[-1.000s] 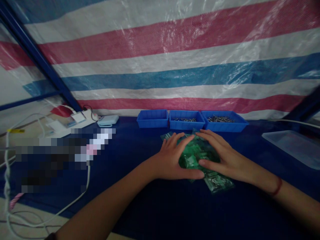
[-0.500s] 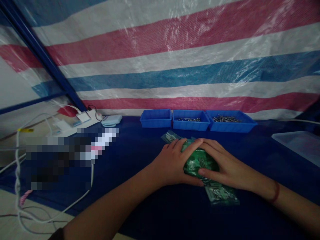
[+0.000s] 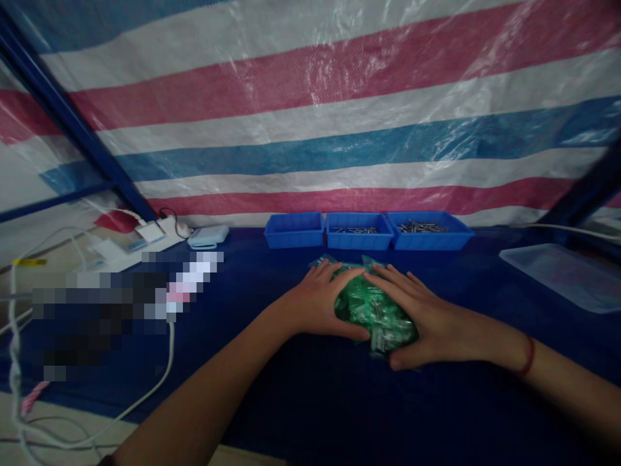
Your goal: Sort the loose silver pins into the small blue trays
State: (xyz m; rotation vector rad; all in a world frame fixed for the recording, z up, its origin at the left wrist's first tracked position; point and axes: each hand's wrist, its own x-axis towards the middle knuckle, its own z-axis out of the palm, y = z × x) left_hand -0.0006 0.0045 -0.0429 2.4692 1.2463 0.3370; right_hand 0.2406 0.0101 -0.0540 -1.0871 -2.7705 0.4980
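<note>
A heap of clear plastic bags [image 3: 373,307], greenish and shiny, lies on the dark blue tabletop. Thin metal pieces show through the plastic at its middle and lower edge. My left hand [image 3: 313,301] is cupped round the heap's left side, fingers over the back and thumb along the front. On the opposite side my right hand [image 3: 436,320] presses in, fingers spread over the top and thumb low at the front. Both hands touch the plastic and hold the heap between them. The palms hide its sides.
Along the back stand three blue bins: the left bin [image 3: 294,239] shows no parts, while the middle bin [image 3: 359,241] and right bin [image 3: 431,241] hold metal pieces. A translucent lid or tray [image 3: 563,275] lies at right. At left are a power strip [image 3: 130,252], a white cable [image 3: 169,356] and a light blue device [image 3: 208,237].
My hands have moved apart slightly and show more of the heap. The bag that stuck out toward the front right is now gathered against the heap. The whole view has shifted a little.
</note>
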